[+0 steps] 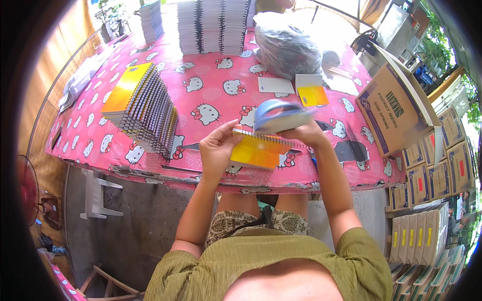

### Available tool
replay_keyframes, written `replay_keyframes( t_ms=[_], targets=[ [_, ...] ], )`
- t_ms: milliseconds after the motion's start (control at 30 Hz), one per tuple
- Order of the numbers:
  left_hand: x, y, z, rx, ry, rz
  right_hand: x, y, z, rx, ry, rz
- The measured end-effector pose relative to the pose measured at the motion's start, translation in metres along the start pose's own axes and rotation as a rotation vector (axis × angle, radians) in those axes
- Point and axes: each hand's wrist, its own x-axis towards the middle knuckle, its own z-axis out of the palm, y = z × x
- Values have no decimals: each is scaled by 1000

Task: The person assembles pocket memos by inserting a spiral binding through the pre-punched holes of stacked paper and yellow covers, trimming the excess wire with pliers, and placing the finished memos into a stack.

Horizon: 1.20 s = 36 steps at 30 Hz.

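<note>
A yellow spiral notebook (256, 152) was held near the six o'clock edge of a pink-covered table (198, 98). The left hand (218, 150) pinched its ten o'clock corner between thumb and fingers; the right hand (307, 133) was clasped around a blue tool (282, 116) (blurred, its kind uncertain) at the notebook's one o'clock. A notebook stack (143, 108) stood at ten o'clock, a cardboard box (396, 108) between two and three.
</note>
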Motion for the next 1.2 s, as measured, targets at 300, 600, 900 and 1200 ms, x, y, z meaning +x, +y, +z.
replay_keyframes(
  t_ms=[300, 600, 900, 1200],
  targets=[
    [8, -2, -12, -77, -132, -56, -13, 56, -40, -925, 544, 272],
    [-4, 38, 15, 411, -151, 771, -124, 69, -39, -997, 500, 232],
    [-48, -6, -5, 722, -474, 612, -164, 66, 2, -990, 431, 272],
    [-49, -4, 15, 628, -203, 574, -145, -14, 60, -409, 263, -99]
  ],
)
